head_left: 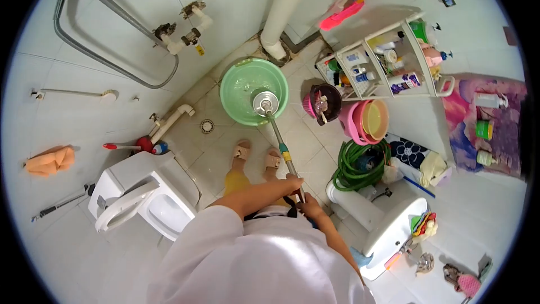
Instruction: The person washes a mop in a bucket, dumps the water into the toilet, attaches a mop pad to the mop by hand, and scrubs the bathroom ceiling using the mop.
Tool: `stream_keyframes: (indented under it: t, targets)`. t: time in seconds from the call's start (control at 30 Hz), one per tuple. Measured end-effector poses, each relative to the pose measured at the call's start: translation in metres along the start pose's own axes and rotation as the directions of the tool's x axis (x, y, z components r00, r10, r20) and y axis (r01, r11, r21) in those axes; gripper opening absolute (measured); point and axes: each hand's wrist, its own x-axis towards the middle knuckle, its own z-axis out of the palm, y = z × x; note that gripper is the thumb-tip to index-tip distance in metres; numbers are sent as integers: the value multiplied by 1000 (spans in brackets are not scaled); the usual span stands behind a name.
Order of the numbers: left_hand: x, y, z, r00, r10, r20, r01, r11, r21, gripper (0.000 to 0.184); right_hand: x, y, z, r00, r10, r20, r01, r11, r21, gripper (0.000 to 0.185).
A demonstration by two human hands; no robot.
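Both my hands are wrapped round a long metal pole [277,130] with a green and yellow joint. My left hand [293,184] and my right hand [309,205] sit close together near its top end, in front of my waist. Which arm crosses over is partly hidden by the white shirt. At the pole's far end, a round silver mop disc [265,103] rests inside a green basin [226,97] holding water. The basin stands on the tiled floor ahead of my sandalled feet.
A toilet [163,208] stands at the left, a floor drain [207,126] near the basin. On the right are a dark bin [332,98], stacked basins [376,119], a coiled green hose [344,171], a shelf rack [410,50] and a washbasin [388,242].
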Motion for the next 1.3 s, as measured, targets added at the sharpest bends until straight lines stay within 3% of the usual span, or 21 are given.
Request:
stream_keyframes:
  t: [0.03, 0.07, 0.1, 0.13, 0.17, 0.27, 0.33, 0.4, 0.43, 0.5, 0.67, 0.73, 0.77, 0.83, 0.9, 0.93, 1.0, 1.1, 1.17, 1.3]
  targets:
    - [14, -6, -5, 997, 9, 81, -12, 999, 32, 42, 9, 5, 0, 1000, -6, -5, 6, 999, 39, 37]
    - [14, -11, -11, 998, 4, 65, -6, 1000, 21, 42, 19, 13, 4, 1000, -11, -8, 11, 996, 84, 39]
    - [7, -16, -19, 980, 63, 189, -78, 994, 74, 36, 32, 27, 8, 1000, -18, 9, 18, 997, 82, 39]
    - [5, -21, -29, 943, 113, 312, -158, 980, 122, 32, 49, 44, 11, 996, -60, -68, 53, 994, -92, 38]
    - [24, -31, -41, 948, 110, 300, -153, 980, 125, 32, 61, 58, 17, 983, -112, -142, 72, 963, -260, 38]
    - [73, -55, -80, 872, -56, 486, 137, 981, -134, 26, 80, 92, 36, 965, -191, -181, 131, 945, -299, 40]
    - [55, -48, -101, 986, 75, 152, 8, 875, -484, 23, 80, 93, 50, 975, -162, -155, 124, 966, -226, 41]
    - [80, -43, -123, 987, 108, 115, -7, 761, -648, 19, 84, 98, 56, 983, -128, -134, 107, 983, -150, 42]
    - [94, -37, -128, 988, 99, 120, 2, 762, -647, 19, 91, 104, 57, 983, -136, -121, 115, 979, -167, 43]
    - [113, -17, -136, 987, 146, -66, -145, 631, -762, 15, 96, 103, 54, 988, -122, -98, 103, 977, -187, 43]
    - [196, 14, -149, 988, 87, -131, -157, 544, -824, 10, 108, 114, 55, 956, -243, -166, 239, 970, -48, 39]
    - [240, 22, -149, 983, 102, -153, -184, 531, -827, 10, 114, 113, 51, 998, -53, -37, 56, 994, 95, 32]
    - [261, 27, -146, 987, 56, -149, -158, 483, -861, 12, 123, 135, 62, 1000, -7, -10, 10, 961, 276, 25]
    - [296, 44, -142, 992, 7, -130, -120, 431, -894, 19, 119, 114, 46, 994, 73, 83, -94, 954, 284, 23]
    - [322, 62, -138, 976, -51, -214, -179, 382, -907, 49, 123, 116, 42, 989, 112, 100, -136, 951, 279, 23]
    - [334, 71, -140, 989, -37, -140, -135, 114, -984, 57, 124, 119, 42, 987, 133, 96, -152, 960, 237, 27]
    - [345, 95, -143, 998, -8, -62, -62, -165, -984, 65, 128, 126, 40, 983, 164, 84, -178, 966, 190, 33]
    - [346, 122, -150, 992, -57, -114, -119, -98, -988, 70, 133, 133, 36, 995, 94, 30, -97, 985, 145, 36]
    - [373, 112, -156, 936, 227, -269, -206, -267, -941, 64, 134, 134, 31, 984, 150, 94, -163, 973, 164, 40]
    - [375, 115, -165, 936, 73, -343, -329, -158, -931, 51, 130, 129, 21, 985, 160, 65, -163, 986, 43, 40]
